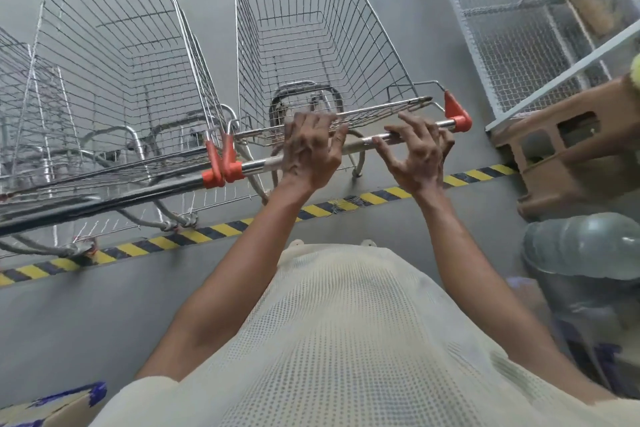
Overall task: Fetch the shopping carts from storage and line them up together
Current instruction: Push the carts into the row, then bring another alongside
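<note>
The left hand (308,152) and right hand (419,149) curl over the handle (263,165) of one shopping cart (311,28); a second cart (114,45) stands just left of that cart, orange handle ends touching.

Pretty sure this is a shop's back storage area. There's a wire shopping cart (322,28) right past the fingers (311,121) and a second cart (114,45) parked just left of them. The bare grey floor (86,315) has yellow-and-black hazard tape (207,234) running on the near side of the fingers. Off to their right are wire mesh racking (512,45) and brown plastic stools (571,156).
</note>
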